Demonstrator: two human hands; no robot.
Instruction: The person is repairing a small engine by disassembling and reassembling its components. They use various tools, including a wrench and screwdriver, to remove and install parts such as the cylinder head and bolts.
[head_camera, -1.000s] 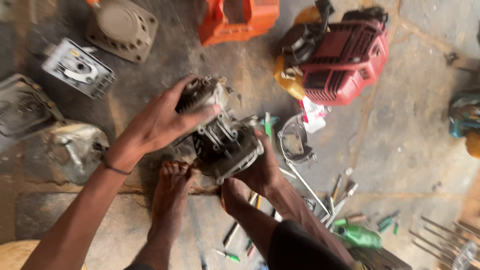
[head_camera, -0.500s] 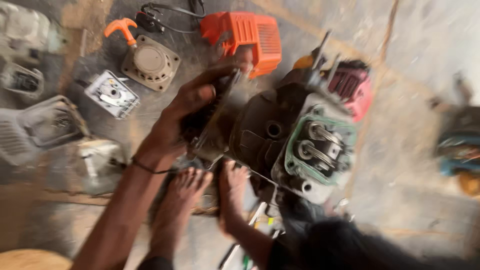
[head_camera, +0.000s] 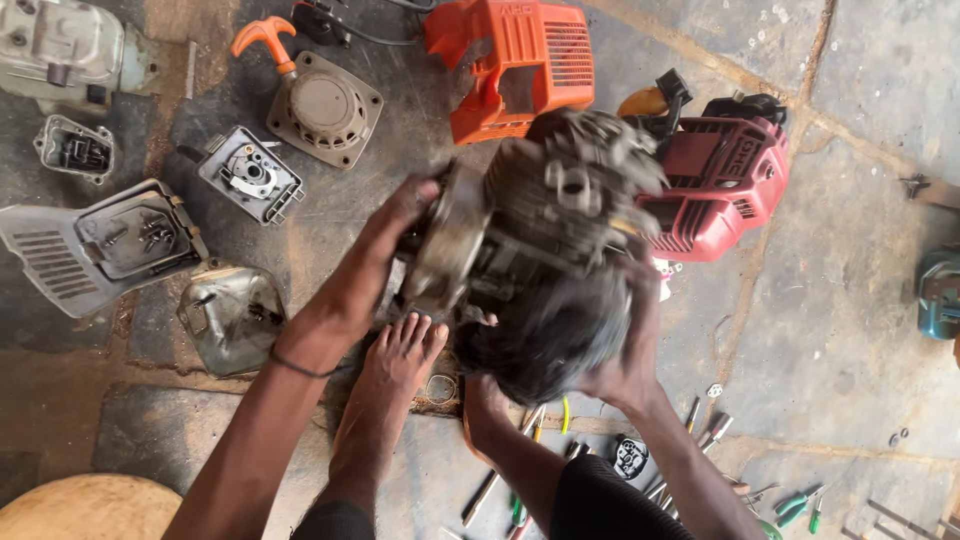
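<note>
Engine block (head_camera: 540, 230) sits mid-frame, left hand (head_camera: 395, 250) on its left side, right hand (head_camera: 625, 340) at its right. Engine cover (head_camera: 515, 60) above, second engine (head_camera: 720, 185) right, recoil starter (head_camera: 325, 105) upper left, tools (head_camera: 700, 420) lower right on the floor (head_camera: 850, 300).

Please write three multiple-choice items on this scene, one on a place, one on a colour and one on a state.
1. Where does the orange-handled starter cover lie?
A. on the floor, upper left of the engine
B. on a bench
C. in a crate

2. What colour is the cover above the engine?
A. blue
B. orange
C. white

3. How is the engine block held?
A. lying untouched
B. hanging from a hook
C. gripped by the left hand and right hand

Answers: A, it rests on the stone floor; B, its shell is orange; C, both hands clasp its sides.
</note>
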